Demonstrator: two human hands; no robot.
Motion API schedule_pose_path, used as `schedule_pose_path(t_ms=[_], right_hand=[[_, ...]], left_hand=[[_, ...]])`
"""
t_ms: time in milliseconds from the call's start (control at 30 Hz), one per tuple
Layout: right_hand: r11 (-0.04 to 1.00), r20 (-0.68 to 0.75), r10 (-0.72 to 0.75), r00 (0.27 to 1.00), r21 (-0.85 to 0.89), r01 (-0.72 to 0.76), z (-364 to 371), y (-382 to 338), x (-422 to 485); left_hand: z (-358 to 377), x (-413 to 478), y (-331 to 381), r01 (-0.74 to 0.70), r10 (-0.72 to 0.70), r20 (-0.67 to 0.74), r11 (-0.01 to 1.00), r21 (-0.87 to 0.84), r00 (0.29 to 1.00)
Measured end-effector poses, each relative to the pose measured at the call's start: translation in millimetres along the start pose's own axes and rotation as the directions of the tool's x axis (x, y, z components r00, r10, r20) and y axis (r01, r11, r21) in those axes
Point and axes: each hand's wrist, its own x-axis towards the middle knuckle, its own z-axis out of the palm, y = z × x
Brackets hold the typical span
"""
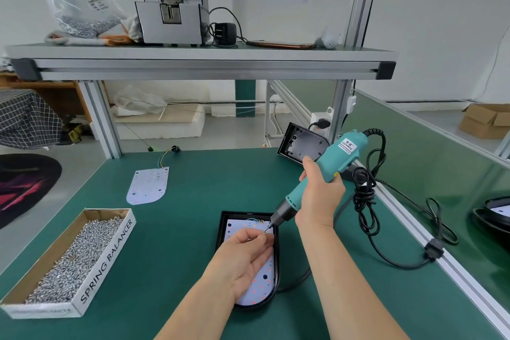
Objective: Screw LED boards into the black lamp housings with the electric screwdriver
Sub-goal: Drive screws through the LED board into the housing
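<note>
Between thumb and forefinger of the left hand (245, 254): small screw (264, 232) pinched against the bit of the teal electric screwdriver (339, 154), other fingers relaxed over the LED board (262, 281) seated in the black lamp housing (220, 229) on the green bench mat (179, 229). Screwdriver body gripped in the closed right hand (320, 190), tilted down-left. Farther out: second LED board (147, 185), empty housing (300, 143) at rear, carton of screws (110, 254) at left.

One camera sits on the person's head. It looks forward and down at the table (179, 229). The left hand (248, 257) and right hand (320, 196) are close, low in the middle. Past the hands, higher, is a shelf (193, 63).
</note>
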Motion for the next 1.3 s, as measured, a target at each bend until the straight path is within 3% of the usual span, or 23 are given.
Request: schedule_pose_path(t_ms=[1133, 1300], right_hand=[[0.996, 0.021, -0.039, 0.999, -0.076, 0.041, -3, 3, 6], [0.992, 0.031, 0.019, 0.999, -0.129, -0.014, -3, 0, 11]], left_hand=[[3, 2, -6, -0.056, 0.057, -0.025, 0.997, 0.046, 0.998], [6, 2, -12, -0.094, 0.097, -0.026, 0.992, 0.085, 0.995]])
